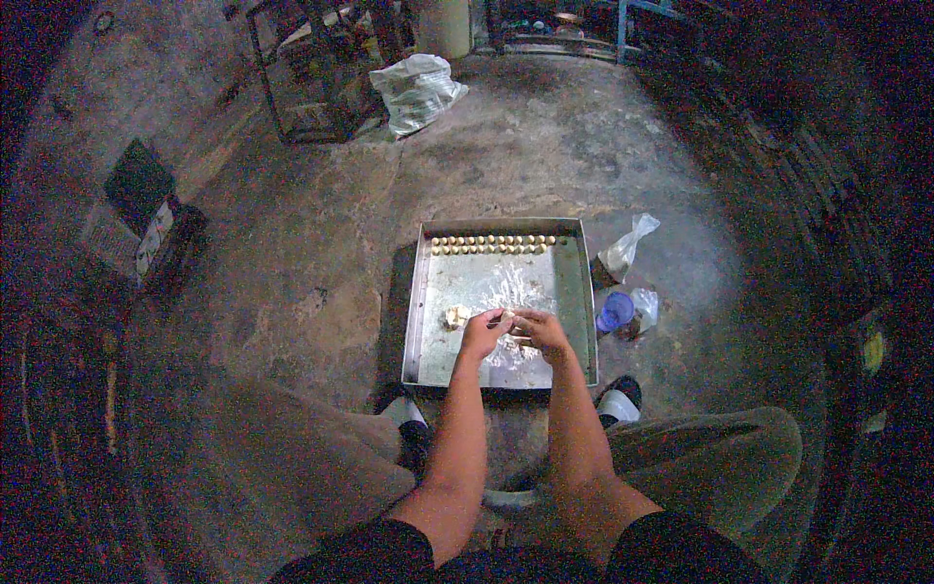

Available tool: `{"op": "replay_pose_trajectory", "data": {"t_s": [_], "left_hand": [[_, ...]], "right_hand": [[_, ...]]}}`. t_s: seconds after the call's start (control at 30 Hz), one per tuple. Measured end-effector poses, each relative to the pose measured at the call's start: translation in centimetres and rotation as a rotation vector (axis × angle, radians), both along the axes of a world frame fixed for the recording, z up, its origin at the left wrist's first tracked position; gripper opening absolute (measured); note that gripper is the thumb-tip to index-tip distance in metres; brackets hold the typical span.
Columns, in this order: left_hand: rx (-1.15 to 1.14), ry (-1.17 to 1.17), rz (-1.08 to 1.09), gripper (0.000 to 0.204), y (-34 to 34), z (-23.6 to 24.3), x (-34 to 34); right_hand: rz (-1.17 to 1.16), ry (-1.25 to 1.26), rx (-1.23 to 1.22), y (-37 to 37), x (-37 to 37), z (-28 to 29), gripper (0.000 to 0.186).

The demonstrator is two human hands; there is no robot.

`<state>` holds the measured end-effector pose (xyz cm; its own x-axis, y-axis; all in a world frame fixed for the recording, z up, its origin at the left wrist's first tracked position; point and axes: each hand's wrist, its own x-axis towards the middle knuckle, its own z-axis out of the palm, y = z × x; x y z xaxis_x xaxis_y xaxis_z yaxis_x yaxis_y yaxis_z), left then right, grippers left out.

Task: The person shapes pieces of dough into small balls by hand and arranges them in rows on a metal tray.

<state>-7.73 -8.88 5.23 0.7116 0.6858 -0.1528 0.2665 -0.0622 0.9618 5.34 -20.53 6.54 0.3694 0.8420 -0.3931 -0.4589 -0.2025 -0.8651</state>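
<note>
Pale dough [507, 317], as I see it, is pinched between left hand [481, 335] and right hand [541, 332]. Squeezing too hard might tear it.

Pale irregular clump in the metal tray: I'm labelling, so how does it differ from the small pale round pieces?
The clump is bigger than each of the round pieces. The clump sits near the left hand; the pieces form two rows along the tray's far side. Both are pale.
</note>
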Motion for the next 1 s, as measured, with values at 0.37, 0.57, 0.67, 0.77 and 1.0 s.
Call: {"op": "replay_pose_trajectory", "data": {"t_s": [0.37,0.57,0.67,0.77,1.0], "left_hand": [[0.178,0.227,0.133,0.026,-1.5,0.8,1.4],[-0.583,-0.270,-0.148,0.033,-0.8,2.8,0.1],[-0.673,-0.204,-0.135,0.044,0.2,3.7,-0.7],[-0.604,0.002,-0.157,0.048,0.7,4.4,-0.8],[0.168,0.272,0.199,0.022,0.2,4.4,0.3]], "right_hand": [[-0.034,-0.187,-0.318,0.7,-0.7,-0.5,0.054],[-0.197,-0.035,0.071,0.3,-0.9,-1.7,0.038],[-0.258,-0.101,0.086,0.3,-0.7,-2.1,0.037],[-0.235,-0.492,-0.151,0.9,-0.5,-2.0,0.045],[0.082,-0.253,-0.047,1.5,-0.9,0.8,0.077]]}}
